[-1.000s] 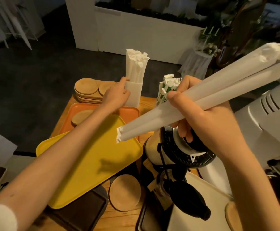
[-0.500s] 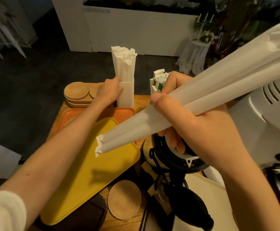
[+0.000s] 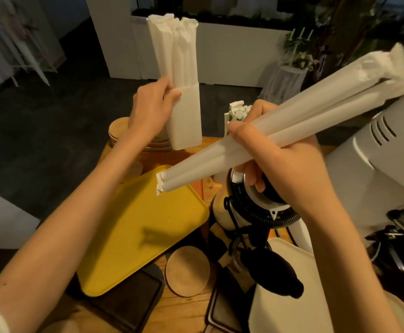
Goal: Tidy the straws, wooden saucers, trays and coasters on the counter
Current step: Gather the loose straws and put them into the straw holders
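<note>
**Room beyond the bench: dim, dark-floored**

Low, warm light. Dark grey floor [image 3: 52, 121] fills the left and far middle. Far centre: a long white planter box [image 3: 232, 56] with dark greenery along its top, and a white pillar [image 3: 109, 37] at its left end. Far right: a small round table draped in white cloth [image 3: 285, 82], carrying a pale candelabra [image 3: 300, 39] and flowers. Far left: pale draped shapes, blurred. Near left: a white panel edge [image 3: 1, 219].

Cream coffee grinder [image 3: 222, 212] with a black dial on a wooden counter [image 3: 186, 313], black air blower [image 3: 272, 275] just in front. Grey machine [image 3: 374, 164] at right. Beyond, white planter wall [image 3: 232, 51], small candelabra [image 3: 300, 40].
</note>
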